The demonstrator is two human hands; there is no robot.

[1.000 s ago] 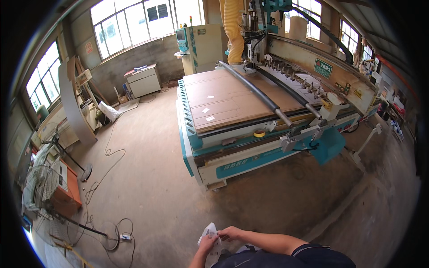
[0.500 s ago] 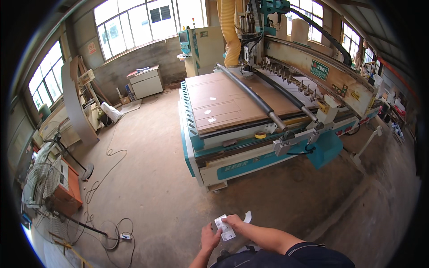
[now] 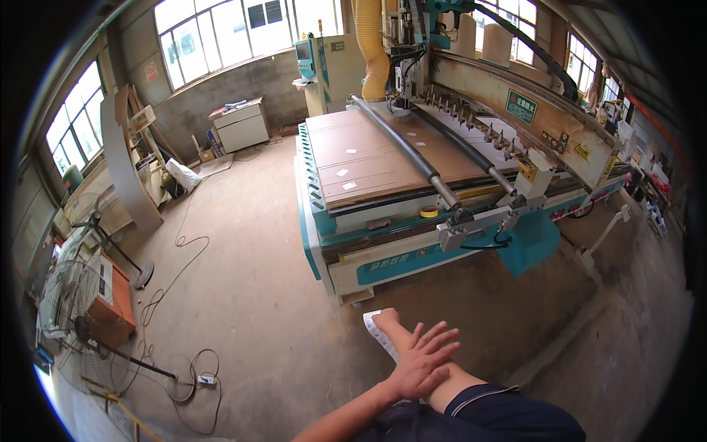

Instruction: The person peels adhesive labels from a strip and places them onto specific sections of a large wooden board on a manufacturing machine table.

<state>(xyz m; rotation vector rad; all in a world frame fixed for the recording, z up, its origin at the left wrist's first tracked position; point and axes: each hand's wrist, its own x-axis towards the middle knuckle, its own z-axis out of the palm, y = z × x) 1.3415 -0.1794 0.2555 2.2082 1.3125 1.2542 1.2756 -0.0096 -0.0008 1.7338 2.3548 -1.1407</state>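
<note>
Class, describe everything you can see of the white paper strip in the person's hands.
The white paper strip is narrow, thin and flat-looking, with faint dark marks too small to make out. It runs slantwise from near the right hand down toward the left hand, against the bare right forearm. The right hand holds its upper end; its lower end disappears under the left hand's spread fingers. Behind it lies the dusty concrete floor.
</note>
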